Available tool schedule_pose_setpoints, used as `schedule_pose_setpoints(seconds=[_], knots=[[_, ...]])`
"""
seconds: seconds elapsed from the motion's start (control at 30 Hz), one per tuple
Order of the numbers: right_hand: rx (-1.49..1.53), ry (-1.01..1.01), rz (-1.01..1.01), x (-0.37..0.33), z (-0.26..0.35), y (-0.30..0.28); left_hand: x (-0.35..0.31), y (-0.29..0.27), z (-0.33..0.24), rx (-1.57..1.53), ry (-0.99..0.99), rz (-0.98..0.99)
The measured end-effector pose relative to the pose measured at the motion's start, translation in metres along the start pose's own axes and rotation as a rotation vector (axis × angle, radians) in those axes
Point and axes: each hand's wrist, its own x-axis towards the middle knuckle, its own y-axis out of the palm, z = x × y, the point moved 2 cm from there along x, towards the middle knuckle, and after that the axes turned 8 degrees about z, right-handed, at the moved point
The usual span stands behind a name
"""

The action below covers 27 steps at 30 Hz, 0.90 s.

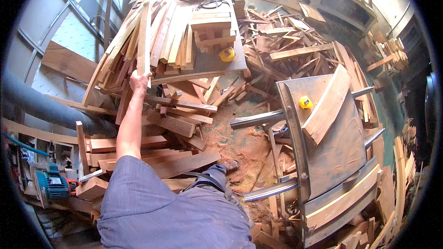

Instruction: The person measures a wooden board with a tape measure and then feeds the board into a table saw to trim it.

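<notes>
My left hand (140, 82) reaches far forward, its fingers wrapped around the near end of a long wooden plank (145, 41). That plank lies lengthwise over a stack of similar planks (171, 34) on a worktable (239, 57). Short blocks (211, 22) are piled on the table to the right of the planks, and a yellow tape measure (226, 55) sits by them near the corner. My right hand does not show.
To the right, a metal machine table (332, 157) with protruding rails bears a wide board (328, 103) and another yellow tape measure (305, 102). Offcuts (286, 37) lie heaped behind it. Timber beams (180, 163) are stacked at my left, near a teal motor (53, 183). Sawdust (230, 133) covers the floor.
</notes>
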Motion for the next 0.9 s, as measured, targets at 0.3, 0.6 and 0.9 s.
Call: schedule_pose_setpoints(seconds=[0.3,0.6,0.9], knots=[[0.050,0.036,0.010,-0.030,-0.010,0.017,0.023,0.018,0.025,0.329,-0.053,0.021],[0.298,0.264,0.037,-0.103,-0.065,0.083,-0.081,0.066,-0.009,0.597,0.637,-0.155],[0.334,0.303,-0.270,-0.151,-0.074,0.171,-0.373,0.172,-0.018,0.094,0.926,1.317]])
